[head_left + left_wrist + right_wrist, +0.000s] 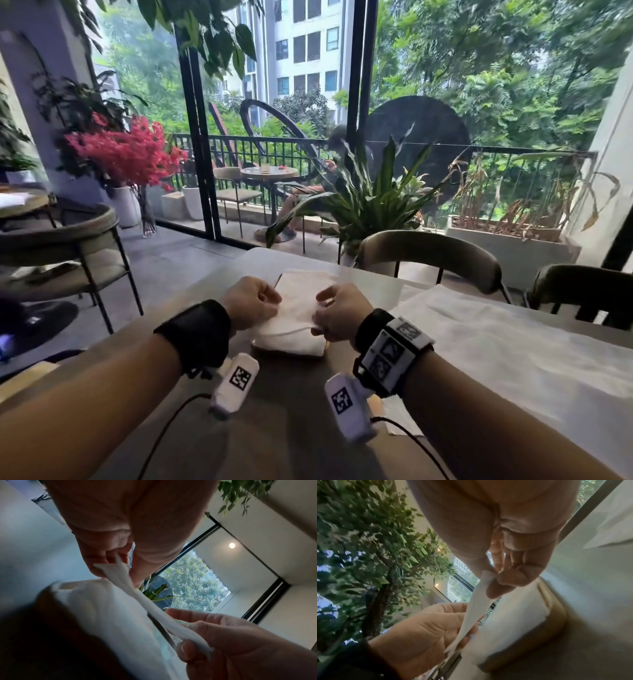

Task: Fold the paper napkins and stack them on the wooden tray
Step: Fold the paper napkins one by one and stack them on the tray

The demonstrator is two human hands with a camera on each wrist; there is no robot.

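Some folded napkins (291, 342) already lie stacked on the tray (556, 615), and the left hand (251, 303) and right hand (340, 313) both pinch one more napkin (301, 301) just above them, with more paper (496, 342) probably left to fold.

My right hand (513, 566) pinches one corner of a white paper napkin (476, 604) between thumb and fingertips. My left hand (426, 632) pinches the opposite end, so the napkin hangs stretched between them. Below lies a stack of napkins (510, 626) on the wooden tray (556, 615). A leafy tree (368, 561) stands behind.
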